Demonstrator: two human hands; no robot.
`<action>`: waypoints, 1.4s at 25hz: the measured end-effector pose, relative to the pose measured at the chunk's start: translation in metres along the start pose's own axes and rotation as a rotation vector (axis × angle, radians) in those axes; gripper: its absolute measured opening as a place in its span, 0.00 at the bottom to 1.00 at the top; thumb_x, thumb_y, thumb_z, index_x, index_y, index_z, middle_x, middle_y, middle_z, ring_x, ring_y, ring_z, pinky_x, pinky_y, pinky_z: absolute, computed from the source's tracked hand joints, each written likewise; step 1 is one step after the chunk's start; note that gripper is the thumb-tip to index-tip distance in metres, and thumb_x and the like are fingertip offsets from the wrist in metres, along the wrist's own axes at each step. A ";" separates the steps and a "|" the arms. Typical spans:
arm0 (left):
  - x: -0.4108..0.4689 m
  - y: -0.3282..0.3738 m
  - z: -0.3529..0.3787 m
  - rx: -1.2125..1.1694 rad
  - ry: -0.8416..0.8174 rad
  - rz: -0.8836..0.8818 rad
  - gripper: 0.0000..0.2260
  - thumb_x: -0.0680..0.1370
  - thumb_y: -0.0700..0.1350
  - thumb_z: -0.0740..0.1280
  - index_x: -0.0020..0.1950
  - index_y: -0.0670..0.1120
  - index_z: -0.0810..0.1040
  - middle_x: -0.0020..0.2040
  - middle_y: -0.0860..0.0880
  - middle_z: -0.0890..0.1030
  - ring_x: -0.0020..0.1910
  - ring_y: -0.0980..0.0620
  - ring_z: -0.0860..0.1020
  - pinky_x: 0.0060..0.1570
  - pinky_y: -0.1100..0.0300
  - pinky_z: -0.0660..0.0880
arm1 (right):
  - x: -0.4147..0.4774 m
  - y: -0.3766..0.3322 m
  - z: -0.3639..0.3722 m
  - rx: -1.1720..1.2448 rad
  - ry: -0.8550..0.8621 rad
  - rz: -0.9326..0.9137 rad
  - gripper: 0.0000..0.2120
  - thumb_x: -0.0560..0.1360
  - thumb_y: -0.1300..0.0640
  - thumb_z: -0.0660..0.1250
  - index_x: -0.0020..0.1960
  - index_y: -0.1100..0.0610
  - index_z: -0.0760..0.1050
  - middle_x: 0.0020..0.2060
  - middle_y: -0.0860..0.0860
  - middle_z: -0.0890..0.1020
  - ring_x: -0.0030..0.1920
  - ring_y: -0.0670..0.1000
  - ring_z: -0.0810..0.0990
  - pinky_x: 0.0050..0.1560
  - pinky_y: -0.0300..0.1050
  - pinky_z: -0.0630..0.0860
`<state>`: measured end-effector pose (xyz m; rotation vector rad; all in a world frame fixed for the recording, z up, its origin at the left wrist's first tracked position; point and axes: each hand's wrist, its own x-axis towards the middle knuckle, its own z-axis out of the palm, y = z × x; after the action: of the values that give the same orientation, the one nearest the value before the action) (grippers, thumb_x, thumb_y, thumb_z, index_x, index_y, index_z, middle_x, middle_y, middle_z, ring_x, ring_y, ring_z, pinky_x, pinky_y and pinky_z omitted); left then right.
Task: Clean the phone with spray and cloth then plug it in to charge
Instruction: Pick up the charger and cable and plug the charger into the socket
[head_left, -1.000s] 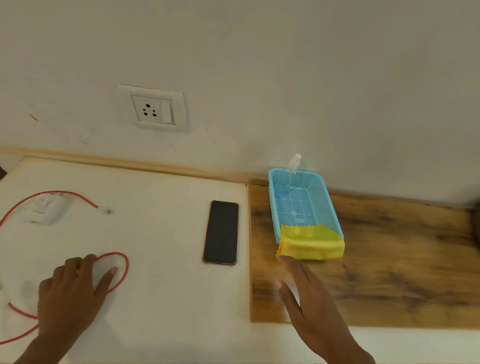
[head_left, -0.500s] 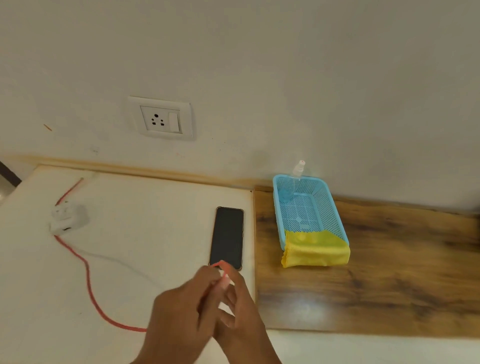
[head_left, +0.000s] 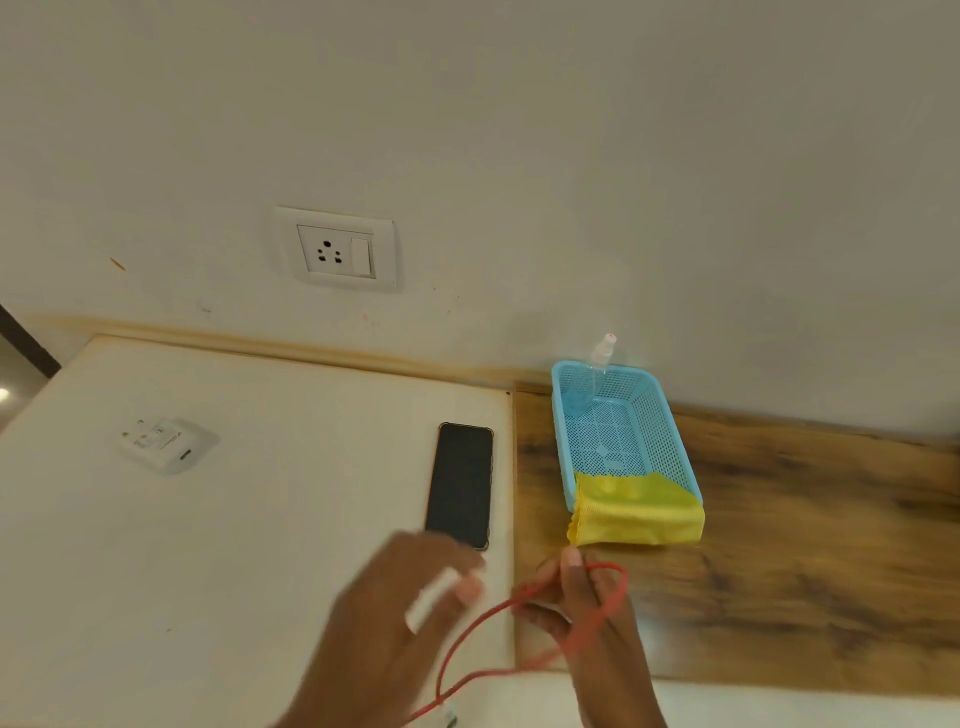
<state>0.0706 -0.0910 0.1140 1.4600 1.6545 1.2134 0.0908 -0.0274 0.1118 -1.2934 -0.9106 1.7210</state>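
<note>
Nearest: left hand (head_left: 395, 618), fingers curled round a small white plug end — motion-blurred, so its grip is hard to read. Right hand (head_left: 582, 613), pinching a loop of red cable (head_left: 467, 639); thin, limp, likely to tangle, best held at the connector.

Middle: phone (head_left: 461, 488), face up on the white table (head_left: 234, 545), just beyond the left hand. Rigid, smooth, probably slippery — take it by the long edges.

Further: yellow cloth (head_left: 639, 514), soft, draped over the blue basket (head_left: 675, 441); spray bottle (head_left: 592, 384) at its far end. White adapter (head_left: 166, 444) apart at left. Wall socket (head_left: 337, 252) unused.
</note>
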 end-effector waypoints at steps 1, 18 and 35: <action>0.015 -0.011 -0.028 0.173 0.103 -0.020 0.20 0.74 0.66 0.57 0.50 0.54 0.80 0.50 0.55 0.81 0.51 0.50 0.79 0.57 0.58 0.70 | -0.003 -0.050 -0.086 -0.070 -0.003 0.084 0.26 0.78 0.62 0.54 0.24 0.58 0.75 0.22 0.55 0.79 0.26 0.50 0.81 0.26 0.41 0.79; 0.076 -0.273 -0.195 0.656 0.472 -0.680 0.38 0.61 0.64 0.70 0.62 0.42 0.67 0.57 0.34 0.76 0.54 0.30 0.75 0.48 0.36 0.74 | -0.049 -0.078 -0.123 0.181 -0.039 -0.136 0.16 0.68 0.51 0.57 0.26 0.55 0.76 0.26 0.53 0.79 0.30 0.53 0.82 0.25 0.47 0.79; -0.020 -0.019 0.000 -0.850 0.228 -0.483 0.33 0.47 0.48 0.73 0.51 0.49 0.68 0.43 0.30 0.82 0.40 0.36 0.83 0.33 0.61 0.78 | -0.022 -0.062 -0.110 0.602 0.296 -0.070 0.15 0.79 0.55 0.57 0.39 0.62 0.73 0.30 0.56 0.81 0.33 0.54 0.85 0.32 0.47 0.82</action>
<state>0.0666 -0.1097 0.0946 0.3911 1.2469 1.5415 0.2120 -0.0099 0.1512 -1.0476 -0.2301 1.5283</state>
